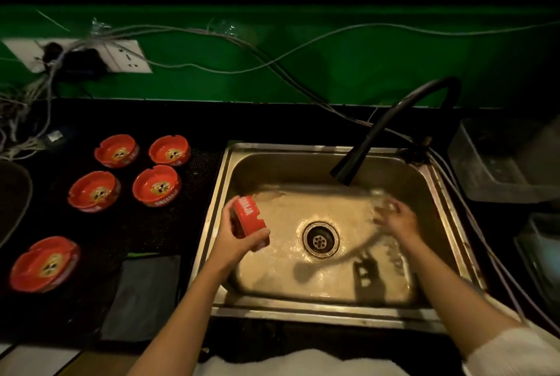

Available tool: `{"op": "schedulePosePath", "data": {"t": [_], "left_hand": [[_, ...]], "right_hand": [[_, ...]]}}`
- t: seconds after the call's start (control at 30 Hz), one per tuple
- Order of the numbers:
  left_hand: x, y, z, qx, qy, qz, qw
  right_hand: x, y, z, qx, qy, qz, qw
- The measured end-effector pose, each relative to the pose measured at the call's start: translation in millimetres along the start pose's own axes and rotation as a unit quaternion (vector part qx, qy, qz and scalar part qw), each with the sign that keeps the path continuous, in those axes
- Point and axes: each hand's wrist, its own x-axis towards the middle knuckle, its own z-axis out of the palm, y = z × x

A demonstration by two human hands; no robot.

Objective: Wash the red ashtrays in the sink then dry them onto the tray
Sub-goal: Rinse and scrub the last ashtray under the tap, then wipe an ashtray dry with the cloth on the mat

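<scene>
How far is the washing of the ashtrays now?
Five red ashtrays sit on the black mat left of the sink; whether they are washed cannot be told. The left hand holds a sixth ashtray over the sink; the right hand is under running water. Drying remains.

The dark black surface [169, 130] is carrying five round red ashtrays [156, 185], a grey folded cloth [142, 296] and a sunken steel sink [303, 149].
</scene>
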Motion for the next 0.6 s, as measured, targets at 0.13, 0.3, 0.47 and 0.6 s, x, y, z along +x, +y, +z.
{"op": "schedulePosePath", "data": {"t": [0.13,0.3,0.47,0.6], "left_hand": [[-9.3,-6.1,-26.9,0.049,0.007,0.002,0.999],[-19.5,-1.0,-95.4,0.069,0.053,0.024,0.996],[-29.3,1.7,-177.4,-0.013,0.067,0.011,0.998],[-40.1,-11.6,-228.6,-0.054,0.124,-0.009,0.991]], "right_hand": [[-68.7,19.7,51.3,-0.139,-0.136,0.017,0.981],[-135.0,18.1,138.9,-0.322,-0.234,-0.131,0.908],[-201.6,19.3,245.7,-0.37,-0.246,-0.284,0.85],[-254.5,28.1,316.3,-0.416,-0.214,-0.33,0.82]]}}
